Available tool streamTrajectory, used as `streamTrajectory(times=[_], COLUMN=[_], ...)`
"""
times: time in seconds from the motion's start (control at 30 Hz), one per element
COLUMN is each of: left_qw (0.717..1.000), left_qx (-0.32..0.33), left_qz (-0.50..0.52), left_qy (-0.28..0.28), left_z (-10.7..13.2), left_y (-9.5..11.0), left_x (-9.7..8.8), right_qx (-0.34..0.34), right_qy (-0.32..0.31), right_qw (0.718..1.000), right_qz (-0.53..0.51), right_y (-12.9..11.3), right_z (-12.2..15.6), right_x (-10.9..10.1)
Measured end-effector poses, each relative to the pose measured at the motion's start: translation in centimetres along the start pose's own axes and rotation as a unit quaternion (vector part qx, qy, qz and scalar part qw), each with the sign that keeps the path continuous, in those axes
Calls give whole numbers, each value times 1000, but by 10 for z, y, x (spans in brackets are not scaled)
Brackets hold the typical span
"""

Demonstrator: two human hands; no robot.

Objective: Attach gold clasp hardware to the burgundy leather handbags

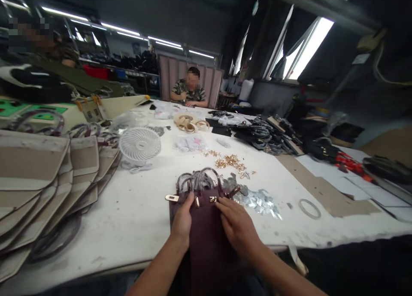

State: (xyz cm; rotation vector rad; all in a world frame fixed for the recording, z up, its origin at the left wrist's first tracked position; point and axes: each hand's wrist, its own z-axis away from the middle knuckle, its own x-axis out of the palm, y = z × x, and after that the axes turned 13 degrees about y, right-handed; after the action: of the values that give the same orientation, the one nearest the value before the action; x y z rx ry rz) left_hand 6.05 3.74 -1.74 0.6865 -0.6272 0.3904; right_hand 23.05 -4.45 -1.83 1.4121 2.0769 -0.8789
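A dark purple handbag lies in front of me at the table's near edge, its plastic-wrapped handles pointing away. My left hand grips its left side, thumb on the front panel near the top. My right hand holds the right side, fingertips touching the front beside a small gold fitting. A second gold fitting sits close to my left thumb. From the upper left corner sticks out a strap end with a gold plate. The right thumb is hidden.
Loose silver metal plates and gold pieces lie beyond the bag. A white fan and stacked bag panels stand left. Right are a tape ring and black bag parts. A person sits opposite.
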Motion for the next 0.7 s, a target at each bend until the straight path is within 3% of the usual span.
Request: streamTrajectory(times=[0.07,0.17,0.33,0.47,0.6,0.7], left_qw=[999,997,983,936,920,895], left_qx=[-31,-11,160,334,370,417], left_qz=[17,26,68,95,70,54], left_qy=[-28,-76,-57,-56,-108,-151], left_z=[22,55,113,170,216,231], left_y=[4,12,29,40,48,58], left_x=[3,11,28,29,28,24], right_qx=[9,7,6,-17,-19,51], right_qy=[59,56,57,103,120,49], right_qw=[998,998,997,987,966,932], right_qz=[-21,-21,-48,-123,-228,-354], right_y=[-9,-40,-104,-144,-179,-196], right_z=[5,6,-12,-44,-82,-110], right_x=[-18,-38,-44,-51,-76,-93])
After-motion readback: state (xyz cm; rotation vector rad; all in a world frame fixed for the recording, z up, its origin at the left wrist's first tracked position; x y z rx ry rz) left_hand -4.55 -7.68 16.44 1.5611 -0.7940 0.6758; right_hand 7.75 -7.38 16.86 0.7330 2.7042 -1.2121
